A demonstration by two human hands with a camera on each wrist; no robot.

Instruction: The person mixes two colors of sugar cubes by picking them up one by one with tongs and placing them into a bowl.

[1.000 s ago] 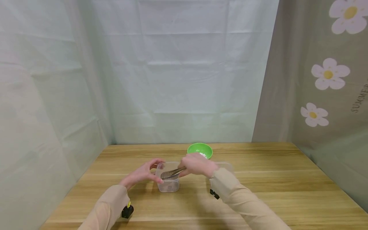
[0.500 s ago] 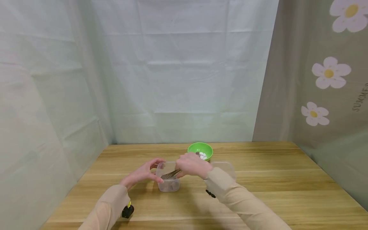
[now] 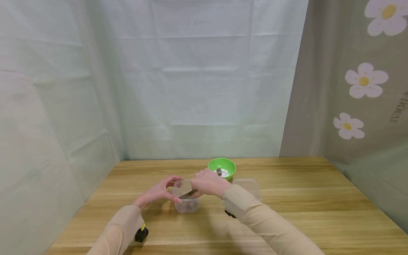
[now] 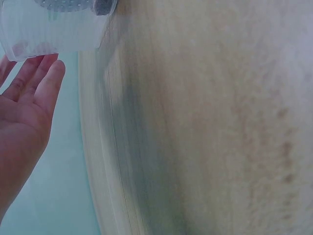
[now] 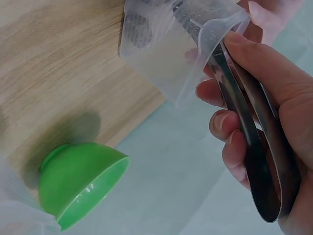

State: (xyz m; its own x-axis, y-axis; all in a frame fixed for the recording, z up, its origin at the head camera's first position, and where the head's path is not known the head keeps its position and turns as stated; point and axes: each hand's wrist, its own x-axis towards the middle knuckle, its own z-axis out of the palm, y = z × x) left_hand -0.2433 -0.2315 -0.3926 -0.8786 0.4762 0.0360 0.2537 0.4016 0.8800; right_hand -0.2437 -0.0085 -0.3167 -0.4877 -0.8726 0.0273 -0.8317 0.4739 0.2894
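My left hand (image 3: 159,192) grips the side of a clear plastic container (image 3: 186,206), thumb at the near rim and fingers at the far one. In my right hand (image 3: 210,182) is a pair of metal tongs (image 5: 252,142), held along its arms with the bend toward the palm. The perforated ends of the tongs (image 3: 186,195) reach down inside the container. Through the wall in the left wrist view, a dark chunk (image 4: 102,6) shows low in the container, beside the perforated end.
Behind the right hand stands a green bowl (image 3: 222,162) holding several white pieces (image 3: 225,173) and a brown block (image 3: 219,171). A second clear container (image 3: 250,186) is to the right, partly behind the right sleeve. Curtains enclose the wooden table (image 3: 302,212).
My right hand has shifted left, bringing the tongs lower into the container. More of the green bowl's contents, including the brown block, has come into sight. The left hand has stayed put.
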